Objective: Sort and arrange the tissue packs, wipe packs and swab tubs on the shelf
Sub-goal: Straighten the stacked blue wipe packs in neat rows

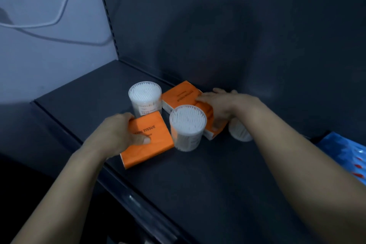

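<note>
Left hand (118, 134) grips the near tissue pack (147, 142) by the front edge of the shelf (217, 184), thumb on top and fingers curled round its left side. Right hand (215, 109) holds the far tissue pack (181, 95) close to the shelf's back edge, fingers wrapped over its right end, judged a hold for drawing both packs out from among the tubs. Count: two orange tissue packs; three swab tubs, namely the rear tub (145, 97), the middle tub (187, 127) between the packs, and a third tub (239, 133) partly hidden behind the right wrist; one blue wipe pack (346, 154) at the right edge, cut off.
</note>
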